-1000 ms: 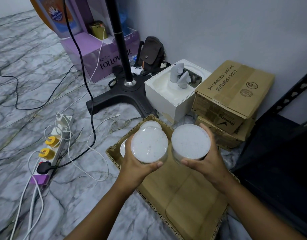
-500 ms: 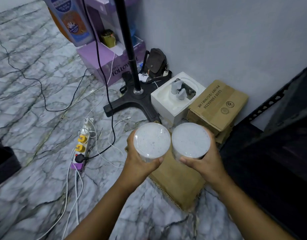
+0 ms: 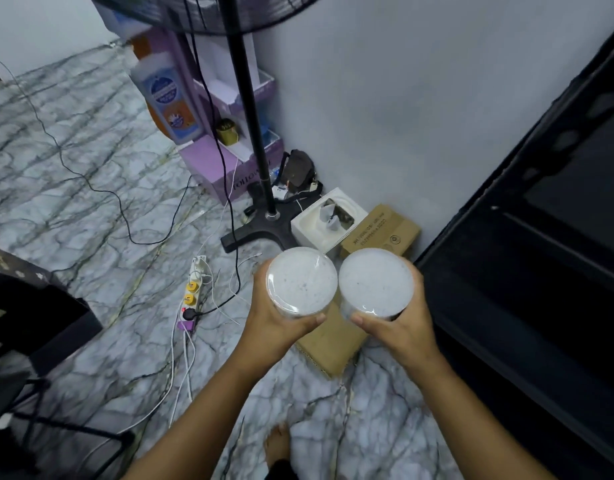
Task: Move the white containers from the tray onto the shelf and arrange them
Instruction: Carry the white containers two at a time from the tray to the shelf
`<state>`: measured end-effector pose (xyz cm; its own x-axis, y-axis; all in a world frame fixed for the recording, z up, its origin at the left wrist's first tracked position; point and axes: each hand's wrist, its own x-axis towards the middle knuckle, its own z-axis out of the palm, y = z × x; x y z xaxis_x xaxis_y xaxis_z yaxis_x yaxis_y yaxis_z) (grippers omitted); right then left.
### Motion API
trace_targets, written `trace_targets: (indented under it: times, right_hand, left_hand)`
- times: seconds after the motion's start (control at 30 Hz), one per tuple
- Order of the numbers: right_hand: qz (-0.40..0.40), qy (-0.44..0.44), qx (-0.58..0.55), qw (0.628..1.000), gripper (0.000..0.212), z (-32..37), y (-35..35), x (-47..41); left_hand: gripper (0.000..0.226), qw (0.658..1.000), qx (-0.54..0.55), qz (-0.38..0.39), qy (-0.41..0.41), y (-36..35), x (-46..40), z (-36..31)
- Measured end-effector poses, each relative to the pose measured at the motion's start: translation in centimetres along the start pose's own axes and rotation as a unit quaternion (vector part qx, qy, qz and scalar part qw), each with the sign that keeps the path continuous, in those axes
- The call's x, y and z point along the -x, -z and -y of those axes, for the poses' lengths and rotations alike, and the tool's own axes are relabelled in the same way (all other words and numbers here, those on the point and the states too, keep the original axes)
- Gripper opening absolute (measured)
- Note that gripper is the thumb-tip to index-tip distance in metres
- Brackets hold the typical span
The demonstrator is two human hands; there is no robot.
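White, speckled lids face up: two containers held side by side, nearly touching, upright. Left hand (image 3: 281, 327) wrapped around left container (image 3: 301, 280); right hand (image 3: 399, 332) wrapped around right container (image 3: 375, 284). Both well above cardboard tray (image 3: 331, 344) on floor. Dark shelf (image 3: 527, 271) lies to the right; right hand nearer, so judged first to place.
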<state>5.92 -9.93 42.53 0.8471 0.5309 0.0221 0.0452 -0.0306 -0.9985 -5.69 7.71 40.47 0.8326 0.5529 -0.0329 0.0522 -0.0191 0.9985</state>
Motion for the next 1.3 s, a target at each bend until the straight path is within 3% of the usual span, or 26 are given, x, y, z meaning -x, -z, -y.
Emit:
trace_targets:
  times: [0.27, 0.53, 1.0, 1.3]
  right_hand:
    - [-0.036, 0.029, -0.010, 0.999, 0.093, 11.3, 2.2, 4.5]
    - [-0.108, 0.048, 0.011, 0.993, 0.094, 17.5, 4.9, 7.8]
    - [-0.283, 0.031, 0.059, 0.957, 0.085, 20.2, 13.0, 11.5]
    - [-0.342, 0.008, 0.069, 0.937, 0.085, 19.6, 22.1, 9.8]
  left_hand:
    - [0.093, 1.000, 0.006, 0.009, -0.015, -1.9, 4.6, -9.6]
    - [0.094, 0.997, -0.015, 0.071, -0.029, -3.9, 5.3, -15.8]
    - [0.100, 0.972, -0.006, 0.228, -0.053, -13.7, 3.3, -20.7]
    - [0.088, 0.957, -0.019, 0.274, -0.092, -23.7, 0.4, -21.9]
